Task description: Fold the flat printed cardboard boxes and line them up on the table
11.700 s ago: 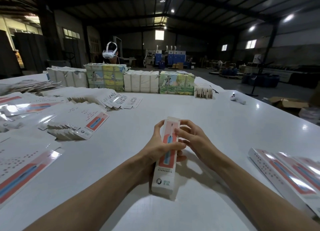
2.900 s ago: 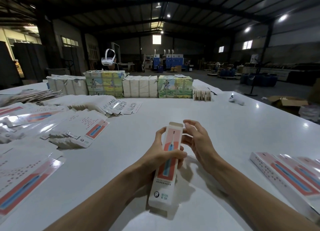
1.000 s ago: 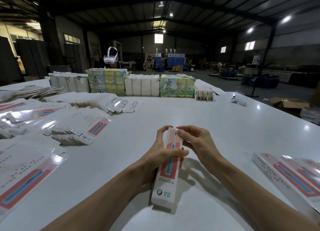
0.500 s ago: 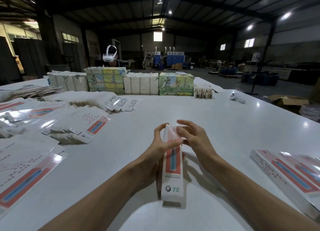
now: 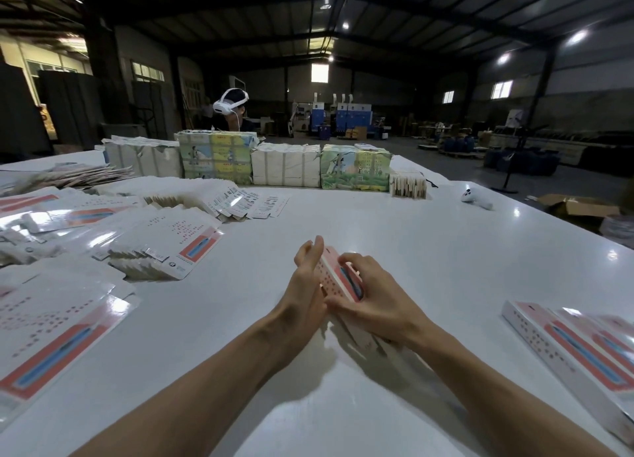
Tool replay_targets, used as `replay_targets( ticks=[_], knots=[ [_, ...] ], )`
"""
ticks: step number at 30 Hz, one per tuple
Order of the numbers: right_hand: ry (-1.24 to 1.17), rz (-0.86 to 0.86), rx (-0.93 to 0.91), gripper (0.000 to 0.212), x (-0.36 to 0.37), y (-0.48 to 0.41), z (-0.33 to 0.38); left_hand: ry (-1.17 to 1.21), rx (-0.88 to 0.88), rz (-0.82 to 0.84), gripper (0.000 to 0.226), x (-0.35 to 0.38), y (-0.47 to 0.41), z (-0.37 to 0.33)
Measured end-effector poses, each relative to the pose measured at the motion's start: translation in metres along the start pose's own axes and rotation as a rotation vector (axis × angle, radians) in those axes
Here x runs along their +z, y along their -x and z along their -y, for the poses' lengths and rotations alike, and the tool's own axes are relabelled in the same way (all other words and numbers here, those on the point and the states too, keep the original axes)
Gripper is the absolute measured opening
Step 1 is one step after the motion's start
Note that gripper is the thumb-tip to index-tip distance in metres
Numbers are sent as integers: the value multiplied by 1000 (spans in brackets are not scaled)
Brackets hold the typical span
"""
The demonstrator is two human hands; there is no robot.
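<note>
**Folded box held between both hands above the table**

The printed box [image 5: 338, 278], white with red dots and a red-and-blue panel, is tilted on its side just above the middle of the white table [image 5: 394, 237], near the front edge. Its far end points away and slightly left. The left hand [image 5: 305, 292] lies flat against the box's left face, fingers straight and pressed together, pointing up and away. The right hand [image 5: 380, 302] grips the box from the right, its fingers [image 5: 350, 261] curled over the upper edge; the thumb is hidden.

To the right, a row of folded boxes [image 5: 569, 350] lies side by side at the table's edge. To the left, fanned stacks of flat blanks [image 5: 171, 247] cover the table. Along the far edge stand wrapped bundles [image 5: 284, 165], some white, some with colour pictures. A white controller [image 5: 475, 197] lies far right. Behind the bundles sits a person in a white headset [image 5: 233, 108].
</note>
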State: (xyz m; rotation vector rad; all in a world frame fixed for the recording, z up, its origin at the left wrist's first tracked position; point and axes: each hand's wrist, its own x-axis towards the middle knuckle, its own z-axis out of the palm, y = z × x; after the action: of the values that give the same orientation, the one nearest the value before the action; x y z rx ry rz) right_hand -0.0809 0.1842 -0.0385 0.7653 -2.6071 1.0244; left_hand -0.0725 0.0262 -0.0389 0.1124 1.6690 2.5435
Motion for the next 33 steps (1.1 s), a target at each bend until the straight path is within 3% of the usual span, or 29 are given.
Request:
replay_targets(
  ticks=[2,5,8,11,15,22,33],
  knots=[
    [7,-65,-27,48,-5,1,1,-168,47,29,68,-5,-2,1],
    [46,-90,-41,27,-12,1,0,-730,305,-68,52,-17,-5,1],
    [142,-82,49,32,-23,4,-4,-1162,421,-137,24,-32,-9,2],
    [294,-108,153,47,-41,15,-5,-1398,380,-5,12,-38,-10,8],
    [549,-151,252,58,-67,49,-17,-1434,432,36,13,-40,-13,15],
    [862,-44,445,49,-98,125,-41,-1423,422,65,15,-41,-12,14],
    [817,-183,418,43,-130,189,-32,-1398,409,62,11,-40,-6,11]
  ],
)
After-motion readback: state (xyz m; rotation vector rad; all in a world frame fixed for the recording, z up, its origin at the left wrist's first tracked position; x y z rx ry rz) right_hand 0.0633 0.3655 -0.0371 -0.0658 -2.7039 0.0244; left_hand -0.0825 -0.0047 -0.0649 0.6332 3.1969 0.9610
